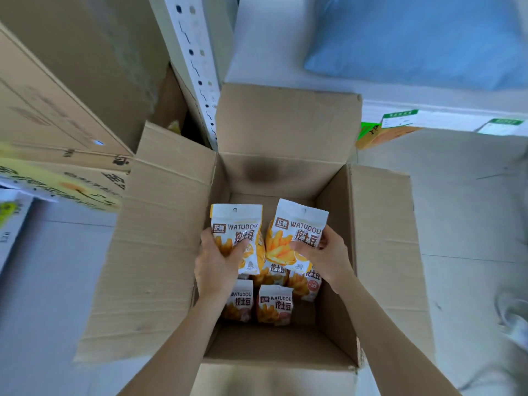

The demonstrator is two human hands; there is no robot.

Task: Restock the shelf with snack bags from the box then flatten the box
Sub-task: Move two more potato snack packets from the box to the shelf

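The left hand [218, 264] is curled round the lower half of a white-and-orange foil snack bag printed with fries [237, 224], thumb across the front and fingers behind. The right hand [325, 254] grips a second bag of the same kind [297, 227] the same way, by its lower right side. Both bags are held up off the others, side by side and nearly touching. Their hang-hole tops point toward the far wall of the open brown cardboard box [271, 172], so each bag's long axis runs away from the person.

Below the hands, toward the box's near wall, more of the same bags lie on the box floor: one under the left wrist [240, 305], one at the middle [275, 305], and at least one below the right-hand bag [307, 281]. How many lie under the held pair is hidden. All four box flaps stand spread outward.

Beyond the box's far flap and to its right runs a pale shelf edge with green-and-white price labels [400, 118]. A white perforated metal upright [194, 61] rises past the far-left corner. Stacked brown cartons [57, 110] stand to the box's left.

The shelf edge lies forward and right of the grips, so the right hand appears the nearer. As I judge it, lifting both bags clear over the far flap comes next, with several bags left to move before any flattening.
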